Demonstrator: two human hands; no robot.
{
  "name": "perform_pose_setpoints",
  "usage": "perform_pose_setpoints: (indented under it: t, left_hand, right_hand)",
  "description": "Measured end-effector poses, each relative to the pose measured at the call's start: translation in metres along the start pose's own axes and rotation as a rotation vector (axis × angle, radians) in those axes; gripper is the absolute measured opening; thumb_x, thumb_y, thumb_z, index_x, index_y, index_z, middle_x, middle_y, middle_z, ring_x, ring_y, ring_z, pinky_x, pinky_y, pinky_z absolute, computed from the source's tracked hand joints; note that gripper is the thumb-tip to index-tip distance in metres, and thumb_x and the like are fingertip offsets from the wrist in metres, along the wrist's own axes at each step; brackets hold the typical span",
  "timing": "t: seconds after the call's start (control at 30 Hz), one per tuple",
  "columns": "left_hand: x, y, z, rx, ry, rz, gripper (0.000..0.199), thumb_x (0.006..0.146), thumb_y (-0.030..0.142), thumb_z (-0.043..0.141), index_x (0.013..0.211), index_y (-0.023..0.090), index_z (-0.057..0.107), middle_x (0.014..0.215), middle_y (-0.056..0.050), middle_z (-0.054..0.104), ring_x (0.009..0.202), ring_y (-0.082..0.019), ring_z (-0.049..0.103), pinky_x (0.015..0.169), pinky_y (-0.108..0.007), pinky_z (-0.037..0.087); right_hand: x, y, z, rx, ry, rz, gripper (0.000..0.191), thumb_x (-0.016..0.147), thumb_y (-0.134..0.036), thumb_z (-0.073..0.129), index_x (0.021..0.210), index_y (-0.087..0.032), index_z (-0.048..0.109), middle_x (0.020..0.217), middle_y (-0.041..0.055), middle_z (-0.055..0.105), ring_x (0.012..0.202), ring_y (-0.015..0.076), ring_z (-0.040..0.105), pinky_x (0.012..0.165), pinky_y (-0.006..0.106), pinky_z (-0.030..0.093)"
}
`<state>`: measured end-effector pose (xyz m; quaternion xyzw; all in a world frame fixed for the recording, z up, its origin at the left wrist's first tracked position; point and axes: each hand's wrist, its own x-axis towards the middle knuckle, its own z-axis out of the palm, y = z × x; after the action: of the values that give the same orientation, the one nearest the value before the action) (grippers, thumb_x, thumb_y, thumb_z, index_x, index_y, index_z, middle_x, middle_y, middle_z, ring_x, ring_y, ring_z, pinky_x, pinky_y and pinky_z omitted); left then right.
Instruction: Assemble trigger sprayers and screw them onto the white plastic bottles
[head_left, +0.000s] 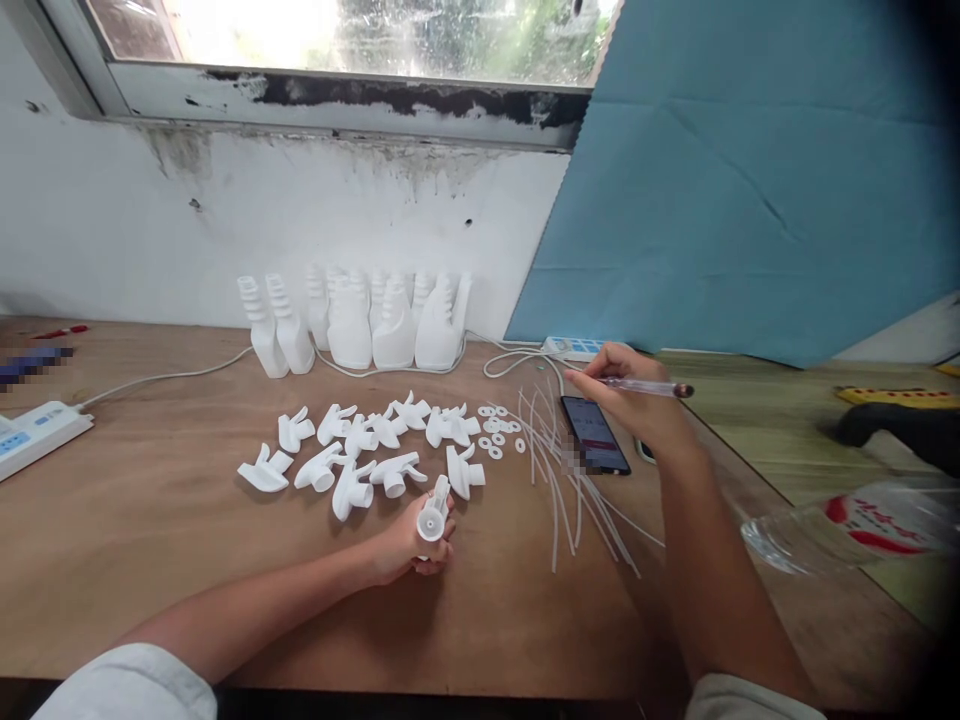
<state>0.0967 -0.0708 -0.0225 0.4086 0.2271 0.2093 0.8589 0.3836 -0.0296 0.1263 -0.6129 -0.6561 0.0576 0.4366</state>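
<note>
My left hand (420,540) is closed around a white trigger sprayer head (432,522), whose round open collar faces up toward me. Higher on the right, my right hand (619,385) grips a clear-barrelled pen (649,387), its dark end pointing right. Beneath that hand lies a phone (596,435) with a lit screen. Several more white sprayer heads (352,488) are scattered beyond my left hand. Small white ring washers (495,426) lie in a cluster to their right. Thin white dip tubes (577,510) fan out between the washers and my right forearm.
White spray bottles (350,325) stand along the wall. A power strip (41,437) lies at left, another (574,348) behind my right hand, with cables across the table (225,590). A clear plastic bottle (847,525) lies at right, near a black object (900,430).
</note>
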Motion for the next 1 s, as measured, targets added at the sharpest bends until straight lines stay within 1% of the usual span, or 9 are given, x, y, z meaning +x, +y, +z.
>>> perform_pose_setpoints:
  t: [0.1,0.17,0.23,0.3,0.4,0.57,0.77,0.87,1.0]
  left_hand:
    - [0.0,-0.001,0.0,0.012,0.018,-0.003,0.053,0.052,0.01,0.065,0.087,0.025,0.028,0.061,0.011,0.031,0.04,-0.001,0.025,0.037,-0.015,0.011]
    - [0.001,-0.002,-0.001,0.015,0.021,-0.009,0.052,0.051,0.009,0.063,0.087,0.025,0.029,0.061,0.011,0.031,0.04,-0.001,0.024,0.037,-0.015,0.01]
    - [0.001,-0.002,-0.001,0.006,0.018,-0.012,0.053,0.051,0.009,0.064,0.087,0.025,0.029,0.061,0.011,0.031,0.041,-0.001,0.024,0.038,-0.015,0.01]
    - [0.001,-0.003,-0.001,0.0,0.015,-0.012,0.054,0.05,0.008,0.065,0.087,0.025,0.029,0.062,0.011,0.031,0.041,-0.001,0.024,0.038,-0.015,0.01]
    - [0.001,-0.003,-0.001,0.002,0.01,-0.004,0.053,0.05,0.008,0.064,0.086,0.024,0.029,0.06,0.011,0.031,0.04,-0.001,0.024,0.038,-0.015,0.01]
    - [0.001,-0.001,-0.001,0.022,0.001,-0.009,0.052,0.051,0.01,0.065,0.085,0.025,0.028,0.06,0.011,0.03,0.039,-0.002,0.021,0.038,-0.017,0.01]
    - [0.002,-0.004,-0.004,0.016,-0.011,-0.007,0.053,0.051,0.012,0.067,0.086,0.025,0.029,0.06,0.011,0.03,0.039,-0.002,0.021,0.038,-0.017,0.01]
    - [0.002,-0.003,-0.003,0.011,0.0,-0.012,0.053,0.051,0.011,0.065,0.086,0.025,0.029,0.059,0.012,0.031,0.039,-0.001,0.022,0.037,-0.016,0.011]
    - [0.001,-0.002,-0.002,0.013,0.001,-0.02,0.052,0.051,0.009,0.063,0.087,0.025,0.029,0.059,0.012,0.033,0.039,-0.001,0.024,0.037,-0.015,0.011]
  right_hand:
    - [0.003,0.008,0.007,0.079,-0.164,0.008,0.031,0.078,-0.05,0.063,0.074,-0.019,0.059,0.069,0.0024,0.062,0.06,0.014,0.055,0.055,0.025,0.04]
    - [0.005,0.018,0.016,0.12,-0.307,0.046,0.037,0.082,-0.054,0.056,0.08,-0.018,0.064,0.075,0.0047,0.065,0.057,0.0129,0.054,0.052,0.024,0.04]
    - [0.007,0.031,0.029,0.152,-0.423,0.125,0.044,0.084,-0.057,0.05,0.081,-0.016,0.067,0.076,0.0065,0.067,0.051,0.0115,0.051,0.046,0.024,0.037]
    - [0.008,0.045,0.042,0.169,-0.482,0.217,0.048,0.083,-0.059,0.049,0.079,-0.015,0.068,0.072,0.0076,0.068,0.048,0.0112,0.048,0.042,0.023,0.034]
    - [0.008,0.063,0.059,0.156,-0.481,0.315,0.049,0.081,-0.057,0.051,0.075,-0.012,0.069,0.066,0.0082,0.066,0.048,0.0116,0.047,0.04,0.022,0.032]
    - [0.005,0.082,0.074,0.174,-0.519,0.41,0.038,0.081,-0.046,0.051,0.079,-0.012,0.069,0.07,0.0076,0.067,0.048,0.0107,0.048,0.04,0.021,0.033]
    - [0.004,0.094,0.074,0.112,-0.439,0.426,0.024,0.077,-0.031,0.05,0.071,-0.013,0.066,0.061,0.0045,0.064,0.045,0.0106,0.046,0.041,0.021,0.034]
    - [0.005,0.096,0.071,0.071,-0.414,0.415,0.021,0.075,-0.027,0.05,0.065,-0.014,0.064,0.058,0.0041,0.063,0.045,0.0114,0.048,0.044,0.022,0.036]
    - [0.007,0.1,0.069,0.02,-0.406,0.416,0.019,0.073,-0.023,0.05,0.059,-0.015,0.061,0.052,0.0031,0.061,0.043,0.012,0.048,0.044,0.023,0.036]
